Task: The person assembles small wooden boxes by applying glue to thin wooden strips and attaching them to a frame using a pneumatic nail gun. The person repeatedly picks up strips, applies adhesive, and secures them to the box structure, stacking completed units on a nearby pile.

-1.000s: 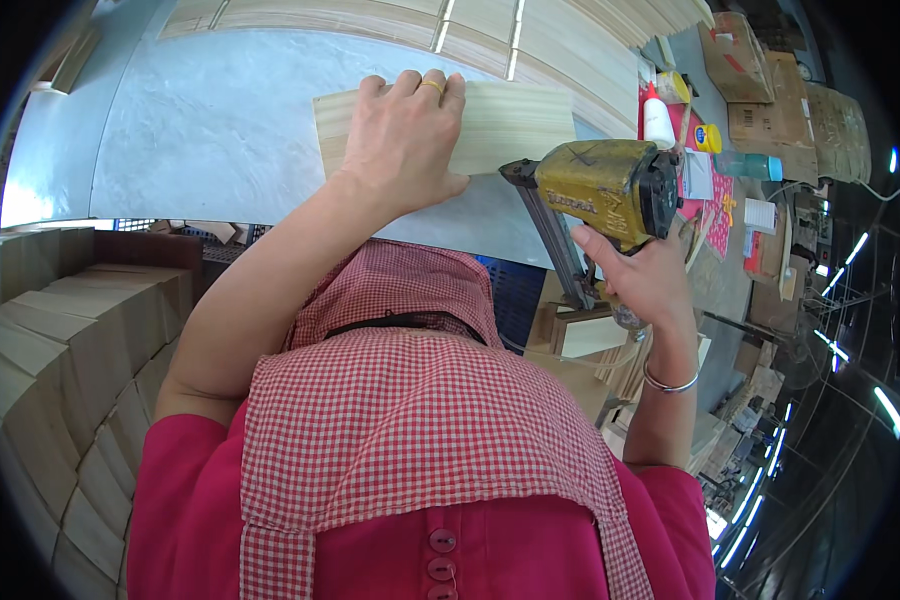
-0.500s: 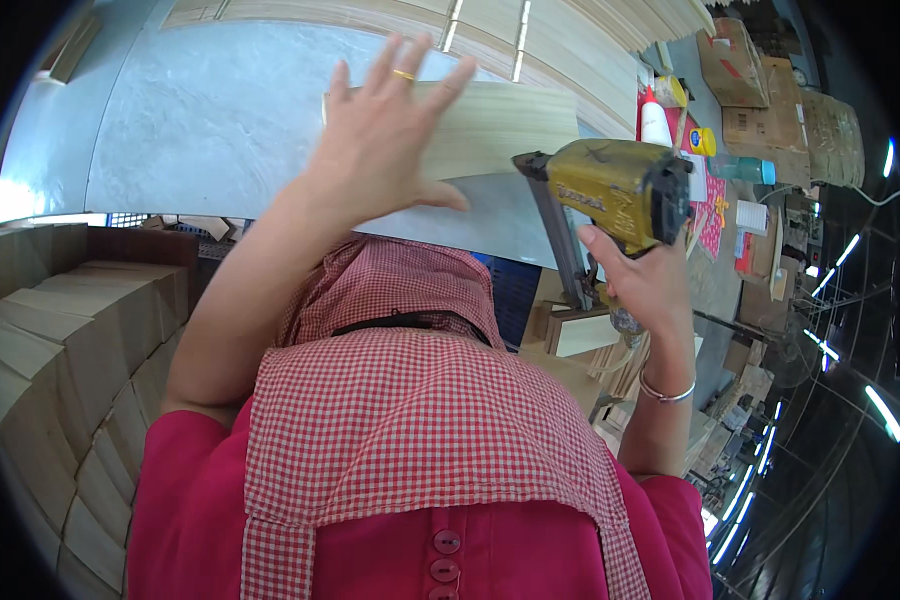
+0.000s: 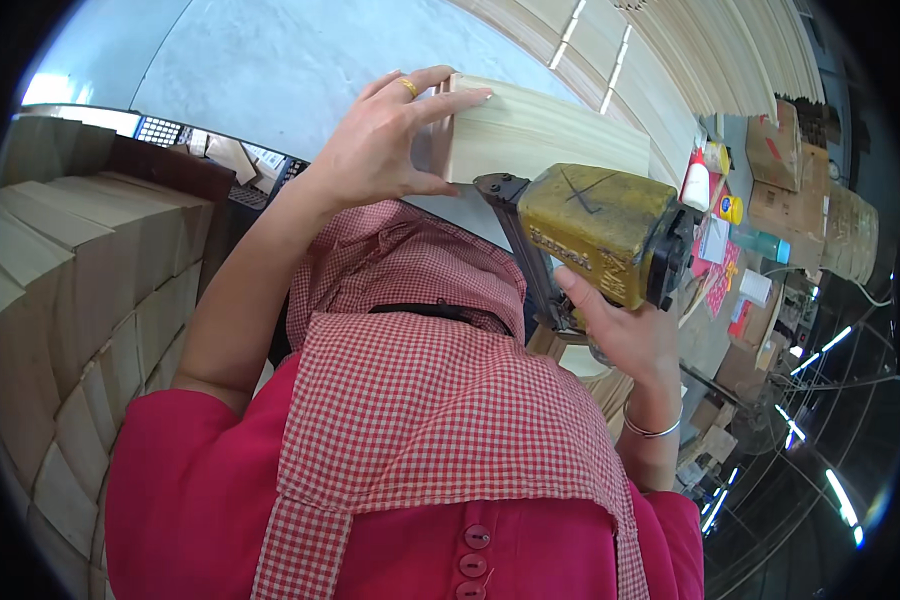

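My left hand (image 3: 375, 140) grips the left end of a pale wooden board (image 3: 555, 130) on the table, fingers over the far corner and thumb at the near one. A thin wooden end piece (image 3: 444, 140) seems to stand against that end, partly hidden by the hand. A worn yellow and black nail gun (image 3: 595, 225) is in my right hand (image 3: 625, 335), its fingers wrapped round the handle below the body. The gun's nose points left, close to the board's near left corner and my left thumb. Whether it touches the wood I cannot tell.
Long wooden strips (image 3: 710, 50) are stacked along the far side of the grey table (image 3: 260, 80). Stacked wooden blocks (image 3: 80, 240) stand at the left. Rightward are a white glue bottle (image 3: 696, 185), a yellow-lidded jar (image 3: 731, 208) and cardboard boxes (image 3: 790, 205).
My left hand, spread above the board before, has come down and closed on its left end. The nail gun's nose has moved left and nearer to that end. The view has shifted.
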### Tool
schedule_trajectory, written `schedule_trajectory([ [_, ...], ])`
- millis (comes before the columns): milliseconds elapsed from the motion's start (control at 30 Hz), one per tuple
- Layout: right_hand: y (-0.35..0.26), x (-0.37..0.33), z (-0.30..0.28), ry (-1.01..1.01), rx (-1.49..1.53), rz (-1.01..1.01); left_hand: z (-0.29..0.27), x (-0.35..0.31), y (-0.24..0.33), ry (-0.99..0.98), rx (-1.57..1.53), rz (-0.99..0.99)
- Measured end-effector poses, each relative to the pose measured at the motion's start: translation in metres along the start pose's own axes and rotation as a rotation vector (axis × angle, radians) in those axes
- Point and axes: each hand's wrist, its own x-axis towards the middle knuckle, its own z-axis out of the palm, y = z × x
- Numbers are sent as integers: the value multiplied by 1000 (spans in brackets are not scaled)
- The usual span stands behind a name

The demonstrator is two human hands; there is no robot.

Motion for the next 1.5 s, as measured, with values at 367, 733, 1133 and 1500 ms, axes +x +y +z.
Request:
schedule_trajectory([
  [367, -3, -1, 13, 31, -153, -73, 3, -1, -8, 40, 6, 61],
  [733, -13, 8, 6, 33, -289, -243, 5, -5, -5, 84, -9, -21],
  [1133, -38, 48, 3, 9, -348, -387, 12, -11, -7, 85, 45, -75],
  [1500, -43, 59, -6, -60, -272, -371, 9, -11, -6, 81, 59, -49],
])
